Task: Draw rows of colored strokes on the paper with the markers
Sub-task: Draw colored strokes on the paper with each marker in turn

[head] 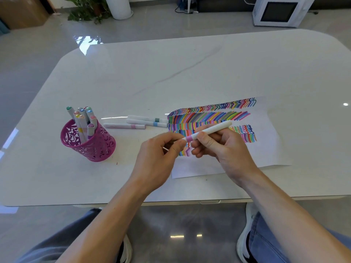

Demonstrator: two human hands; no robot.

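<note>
Left hand [159, 150] pinches cap end, right hand [226, 149] grips barrel of pink-banded marker [214, 129] over paper [269, 149] near front edge of tabletop [171, 73]. We judge it light, rigid, slick; grip barrel.

White marble-look worktop [190, 63], rounded corners, grey vein across its far half, glossy w/ glare patches. On its L part: magenta cut-out pen cup [98, 147], upright. Beyond worktop's far R corner, on grey tiled floor [38, 54]: white microwave [279, 12], dark door. Beyond its far L side: leafy potted plant [87, 10], white cylindrical base [119, 6] just beside it; brown box-like unit [22, 12] further L. Cables [182, 8] beyond far edge, approx mid. Below worktop's near edge: jeans [266, 243], white sneakers [248, 224] w/ black trim.
</note>
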